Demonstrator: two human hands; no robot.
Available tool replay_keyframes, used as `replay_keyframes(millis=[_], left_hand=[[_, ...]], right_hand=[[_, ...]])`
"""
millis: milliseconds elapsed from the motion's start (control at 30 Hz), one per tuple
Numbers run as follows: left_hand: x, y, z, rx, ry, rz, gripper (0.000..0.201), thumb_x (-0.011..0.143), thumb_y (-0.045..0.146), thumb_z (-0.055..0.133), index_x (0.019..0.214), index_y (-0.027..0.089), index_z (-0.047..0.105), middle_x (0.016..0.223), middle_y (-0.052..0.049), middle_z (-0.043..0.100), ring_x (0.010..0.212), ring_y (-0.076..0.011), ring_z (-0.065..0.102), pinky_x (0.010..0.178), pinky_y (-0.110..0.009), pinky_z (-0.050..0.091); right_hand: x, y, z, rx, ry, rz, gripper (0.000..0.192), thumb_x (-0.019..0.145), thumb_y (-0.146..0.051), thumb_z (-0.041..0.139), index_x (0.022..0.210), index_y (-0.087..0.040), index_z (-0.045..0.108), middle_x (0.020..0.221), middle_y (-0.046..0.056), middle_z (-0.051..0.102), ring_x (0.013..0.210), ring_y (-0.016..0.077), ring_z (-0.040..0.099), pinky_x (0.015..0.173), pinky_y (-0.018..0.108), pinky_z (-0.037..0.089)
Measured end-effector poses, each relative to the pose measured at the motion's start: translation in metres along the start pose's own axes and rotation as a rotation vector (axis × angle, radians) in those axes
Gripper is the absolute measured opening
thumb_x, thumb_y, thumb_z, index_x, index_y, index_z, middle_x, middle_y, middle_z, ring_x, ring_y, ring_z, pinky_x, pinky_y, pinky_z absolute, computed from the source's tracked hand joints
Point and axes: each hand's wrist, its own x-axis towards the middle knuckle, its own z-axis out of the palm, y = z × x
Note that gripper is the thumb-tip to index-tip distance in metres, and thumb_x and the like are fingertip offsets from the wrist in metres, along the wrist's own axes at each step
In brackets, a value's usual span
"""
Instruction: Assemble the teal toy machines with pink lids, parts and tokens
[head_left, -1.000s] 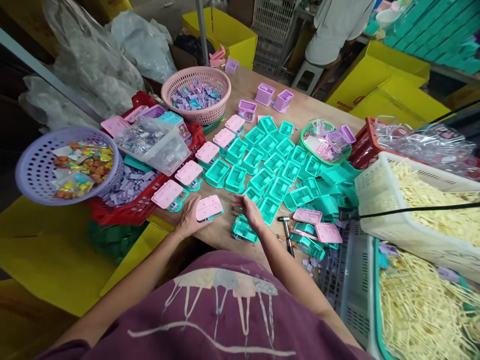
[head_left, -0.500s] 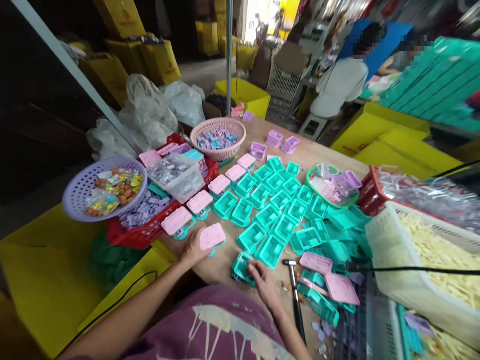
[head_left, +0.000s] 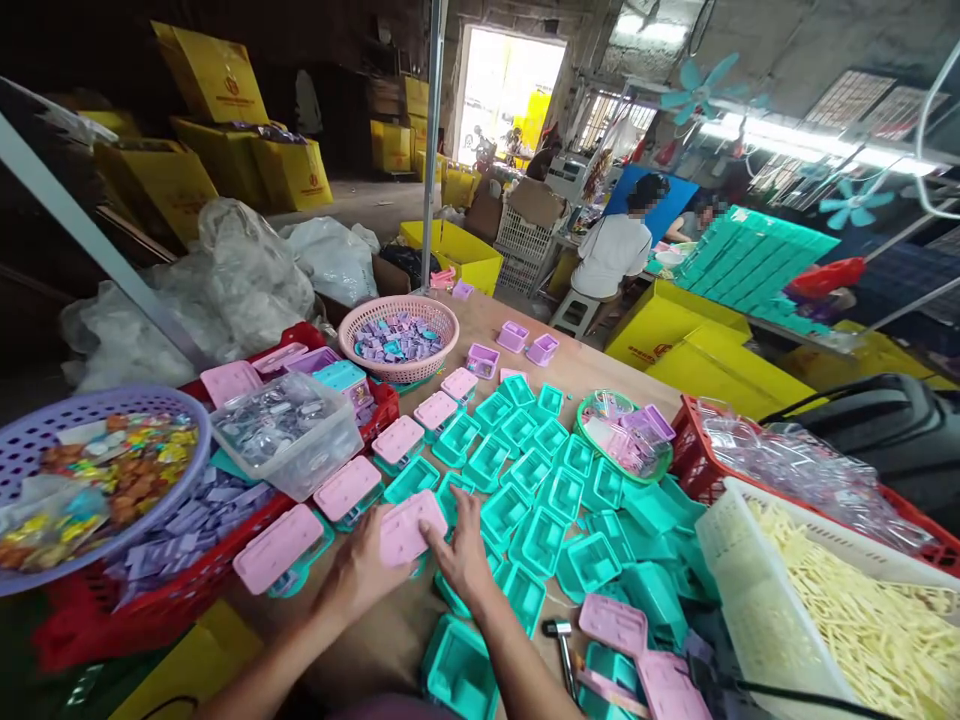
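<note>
My left hand (head_left: 360, 572) grips a pink-lidded teal box (head_left: 407, 530) at the near edge of the wooden table (head_left: 600, 365). My right hand (head_left: 463, 552) rests on the right side of the same pink lid, fingers pressing on it. Several open teal trays (head_left: 525, 480) lie in rows just beyond my hands. A row of closed pink-lidded boxes (head_left: 349, 487) runs to the left. One open teal tray (head_left: 459, 670) sits near my right forearm.
A purple basket (head_left: 90, 480) of small coloured items, a red crate (head_left: 187, 575), a clear tub (head_left: 289, 430) and a pink basket (head_left: 399, 338) stand at left. A small hammer (head_left: 561, 640) and a white crate of cream sticks (head_left: 847, 610) are at right. A person sits beyond the table.
The view tilted up and the room came into sight. My right hand left the teal tray near the table edge and came onto the pink lid that my left hand holds.
</note>
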Motion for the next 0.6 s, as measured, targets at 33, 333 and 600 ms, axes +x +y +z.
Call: replay_keyframes(millis=[33,333,600], left_hand=[[0.017,0.009,0.003,-0.018,0.043,0.044,0.06,0.064,0.029,0.074,0.117,0.023,0.046,0.108,-0.006,0.062,0.105,-0.0274,0.062,0.086,-0.039,0.054],[0.272,0.09,0.066,0.025,0.054,0.027,0.079,0.061,0.043,0.083,0.124,0.018,0.044,0.126,-0.016,0.057,0.12,-0.0312,0.055,0.098,-0.041,0.047],[0.426,0.093,0.137,0.145,-0.042,-0.081,0.086,0.054,0.045,0.086,0.123,0.015,0.045,0.128,-0.02,0.057,0.121,-0.0337,0.054,0.098,-0.038,0.043]], right_hand=[[0.013,0.0,-0.003,0.014,0.075,0.027,0.065,0.088,-0.051,0.057,0.142,-0.02,0.038,0.134,0.014,0.042,0.129,0.0264,0.044,0.109,0.047,0.04],[0.043,0.013,-0.07,0.111,0.49,0.245,0.055,0.091,-0.052,0.052,0.138,-0.024,0.043,0.136,0.013,0.045,0.119,0.0233,0.054,0.097,0.041,0.048],[-0.04,0.102,-0.06,0.034,0.732,0.443,0.055,0.085,-0.06,0.057,0.116,-0.015,0.059,0.117,0.015,0.061,0.088,0.0249,0.069,0.074,0.034,0.056]])
